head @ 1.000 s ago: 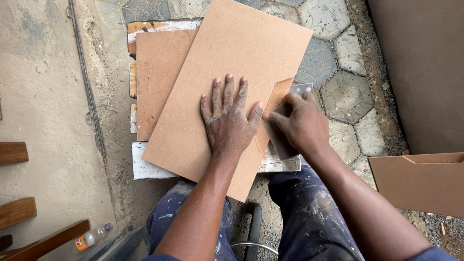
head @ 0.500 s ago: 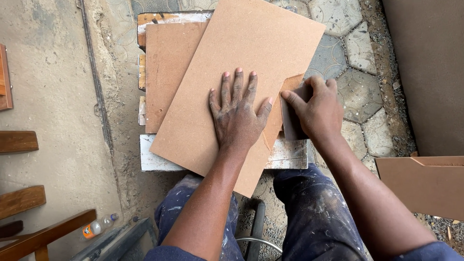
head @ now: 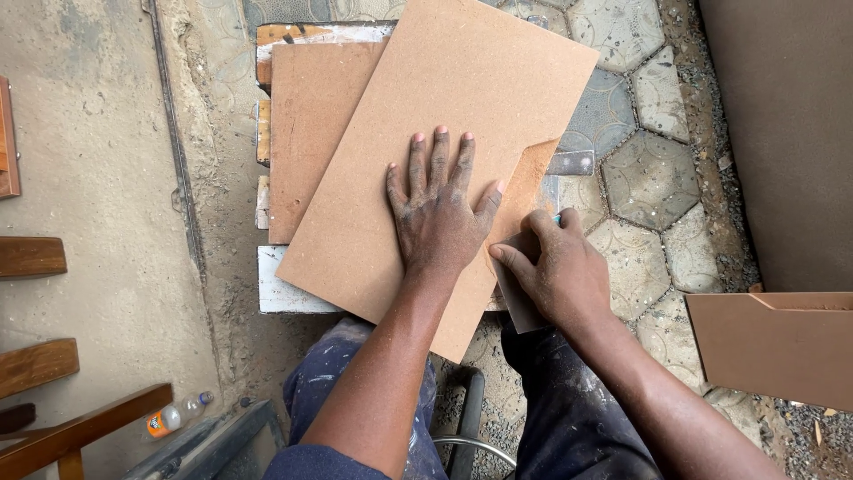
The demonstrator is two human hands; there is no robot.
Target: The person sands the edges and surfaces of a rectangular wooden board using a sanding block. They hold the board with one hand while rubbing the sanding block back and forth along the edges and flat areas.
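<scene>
Wooden pieces (head: 31, 258) are seen at the far left edge, laid on a dusty concrete floor (head: 98, 160). A small plastic bottle (head: 178, 415) with an orange label is found lying on its side at lower left, beside a wooden rail.

A smaller brown board (head: 306, 133) is laid flat on a paint-stained white worktop (head: 284, 293), its right part covered by the larger sheet.

A large brown fibreboard panel (head: 462, 98) is set at a slant across the smaller board and the worktop, its lower corner overhanging toward the person's knees. A notch is cut into its right edge.

The left hand (head: 440, 213) is pressed flat on the panel, palm down, fingers fully spread; nothing is gripped by it.

The right hand (head: 555, 271) is placed just beside the panel's right edge, below the notch, and is curled around a dark flat block (head: 515, 302), which is held against that edge. A trace of blue-green is visible at the fingertips; what it belongs to cannot be told.

Blue paint-spattered trousers (head: 569, 400) are visible beneath both arms.

Hexagonal paving stones (head: 653, 178) are found to the right of the worktop.

Another brown board (head: 769, 342) with a stepped corner is laid at lower right.
</scene>
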